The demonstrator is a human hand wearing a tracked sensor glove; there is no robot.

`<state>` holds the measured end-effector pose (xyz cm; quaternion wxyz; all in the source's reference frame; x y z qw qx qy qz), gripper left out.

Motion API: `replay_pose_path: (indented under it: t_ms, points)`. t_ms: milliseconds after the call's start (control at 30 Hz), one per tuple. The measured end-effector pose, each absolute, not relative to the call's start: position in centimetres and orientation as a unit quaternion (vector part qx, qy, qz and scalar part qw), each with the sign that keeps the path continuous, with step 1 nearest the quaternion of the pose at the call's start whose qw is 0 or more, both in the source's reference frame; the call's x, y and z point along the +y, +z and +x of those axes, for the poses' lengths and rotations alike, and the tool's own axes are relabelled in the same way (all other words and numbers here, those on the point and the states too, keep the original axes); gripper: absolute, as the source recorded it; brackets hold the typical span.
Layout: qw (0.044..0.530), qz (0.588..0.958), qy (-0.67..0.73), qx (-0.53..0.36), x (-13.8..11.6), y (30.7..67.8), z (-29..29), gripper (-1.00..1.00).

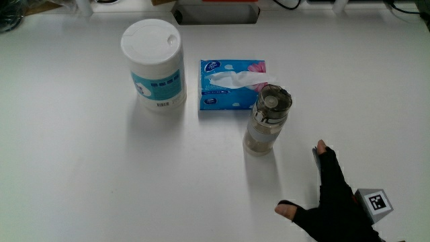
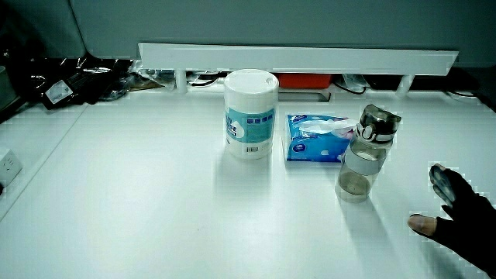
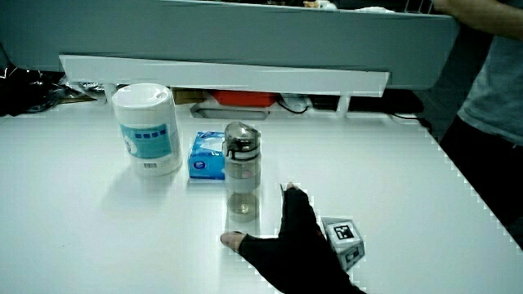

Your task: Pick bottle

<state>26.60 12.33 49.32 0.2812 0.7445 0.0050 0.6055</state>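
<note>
A clear bottle (image 1: 268, 119) with a grey flip lid stands upright on the white table, touching the nearer edge of a blue tissue pack (image 1: 228, 86). In both side views the bottle (image 2: 363, 161) (image 3: 241, 170) shows as see-through and nearly empty. The gloved hand (image 1: 328, 198) is nearer to the person than the bottle, a short way off it, thumb and fingers spread wide, holding nothing. The same spread hand (image 2: 457, 217) (image 3: 290, 237) appears in both side views, with the patterned cube (image 1: 373, 202) on its back.
A white wipes canister (image 1: 154, 64) with a blue label stands beside the tissue pack. A low white partition (image 2: 294, 56) runs along the table's edge farthest from the person, with a red object (image 3: 239, 99) and cables under it.
</note>
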Motion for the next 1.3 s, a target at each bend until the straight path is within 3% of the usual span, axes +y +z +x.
replay_pose_path:
  t_ms: [500,1300]
  points:
    - [0.299,0.757,0.58,0.033,8.7,51.4,25.7,0.0]
    - [0.323,0.71,0.616,0.111,3.8,55.9,22.6,0.0]
